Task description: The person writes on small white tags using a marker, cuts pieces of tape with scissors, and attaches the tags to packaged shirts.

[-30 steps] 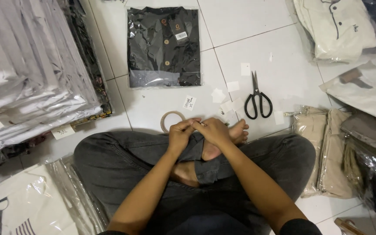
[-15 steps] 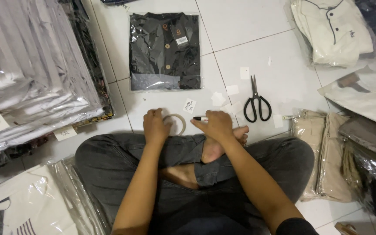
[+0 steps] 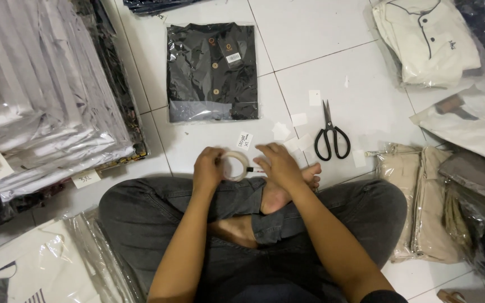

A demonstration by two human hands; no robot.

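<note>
My left hand (image 3: 209,168) holds a roll of pale tape (image 3: 236,166) upright just above my crossed legs. My right hand (image 3: 278,164) is at the roll's right side, fingers on the tape end, with a marker pen (image 3: 255,168) lying under it. A small written paper label (image 3: 244,139) lies on the white tile floor just beyond the roll. Further out is a folded black shirt in a clear bag (image 3: 212,72). Black scissors (image 3: 330,134) lie to the right among small blank paper slips (image 3: 298,119).
A tall stack of bagged garments (image 3: 40,101) with size tags fills the left. Bagged cream shirts (image 3: 430,39) sit at the far right, beige bagged garments (image 3: 422,196) by my right knee, and a white bagged garment (image 3: 23,269) at lower left.
My hands, first clasped together over my foot, separated. The left hand picked up the tape roll from the floor and the right hand came to its edge.
</note>
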